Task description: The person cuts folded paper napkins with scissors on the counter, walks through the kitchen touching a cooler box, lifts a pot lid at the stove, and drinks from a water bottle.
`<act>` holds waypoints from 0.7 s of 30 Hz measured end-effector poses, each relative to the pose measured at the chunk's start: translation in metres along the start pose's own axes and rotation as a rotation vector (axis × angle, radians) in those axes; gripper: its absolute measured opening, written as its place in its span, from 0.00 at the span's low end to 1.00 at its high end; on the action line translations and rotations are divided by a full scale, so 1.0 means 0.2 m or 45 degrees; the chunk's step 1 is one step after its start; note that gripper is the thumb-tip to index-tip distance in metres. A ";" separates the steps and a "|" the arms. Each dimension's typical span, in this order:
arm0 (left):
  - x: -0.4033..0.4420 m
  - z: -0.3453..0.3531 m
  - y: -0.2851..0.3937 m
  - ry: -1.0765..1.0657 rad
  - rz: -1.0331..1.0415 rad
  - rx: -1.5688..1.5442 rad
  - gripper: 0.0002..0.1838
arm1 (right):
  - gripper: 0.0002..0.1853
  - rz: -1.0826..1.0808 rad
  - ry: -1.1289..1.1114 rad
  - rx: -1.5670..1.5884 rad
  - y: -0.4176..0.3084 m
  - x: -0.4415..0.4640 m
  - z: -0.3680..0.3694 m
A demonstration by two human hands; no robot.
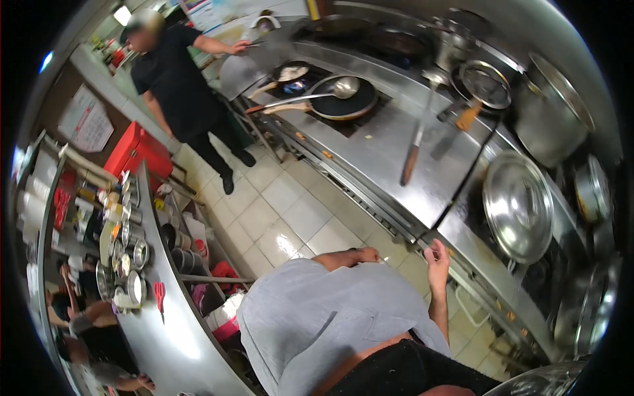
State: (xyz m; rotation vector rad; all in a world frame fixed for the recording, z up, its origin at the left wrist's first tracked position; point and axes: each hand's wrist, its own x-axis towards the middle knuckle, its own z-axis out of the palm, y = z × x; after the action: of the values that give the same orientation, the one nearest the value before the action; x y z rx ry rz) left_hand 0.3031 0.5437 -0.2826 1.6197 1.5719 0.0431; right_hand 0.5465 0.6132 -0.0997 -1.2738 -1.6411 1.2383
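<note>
My left hand point(369, 255) is in front of my grey shirt, its fingers curled closed. A small pale bit shows at its fingertips, too small to name. My right hand point(437, 265) is raised beside the front edge of the steel stove counter point(370, 158), fingers apart and nothing visible in it. Farther in on the counter lies a long-handled utensil point(415, 148) with a wooden grip. A large shiny metal lid or bowl point(518, 208) sits right of my right hand. Up the counter, a ladle point(345, 88) rests across a black pan point(360, 105).
A smaller pan point(291, 71) with pale food stands over a blue flame. A person in black point(178, 79) stands beyond, reaching toward the stove. A strainer point(485, 84) and a big pot point(551, 125) are at right. Left, a steel table point(178, 343) holds metal containers and red scissors point(159, 297).
</note>
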 end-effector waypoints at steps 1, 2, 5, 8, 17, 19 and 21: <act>0.02 0.01 0.12 -0.042 0.117 -0.068 0.18 | 0.21 0.072 0.033 0.089 0.08 -0.06 -0.09; 0.05 0.02 0.24 -0.107 0.244 -0.132 0.19 | 0.20 0.111 0.100 0.084 0.07 -0.12 -0.18; 0.16 0.05 0.49 -0.312 0.402 -0.219 0.16 | 0.20 0.209 0.346 0.146 0.20 -0.24 -0.44; 0.21 0.01 0.77 -0.451 0.536 -0.213 0.18 | 0.19 0.274 0.534 0.242 0.15 -0.32 -0.63; 0.33 -0.13 1.34 -0.813 0.571 -0.186 0.18 | 0.18 0.355 0.711 0.437 0.06 -0.37 -0.77; 0.37 -0.18 1.41 -0.831 0.533 -0.307 0.16 | 0.18 0.365 0.660 0.442 0.07 -0.33 -0.79; 0.39 -0.23 1.49 -0.809 0.483 -0.517 0.14 | 0.18 0.370 0.667 0.441 0.03 -0.29 -0.84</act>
State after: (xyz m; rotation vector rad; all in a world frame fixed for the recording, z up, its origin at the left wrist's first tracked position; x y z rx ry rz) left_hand 0.5329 0.6796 -0.1213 1.3949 0.7087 0.0412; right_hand 0.7181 0.6011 -0.0554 -1.4842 -0.8540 1.1601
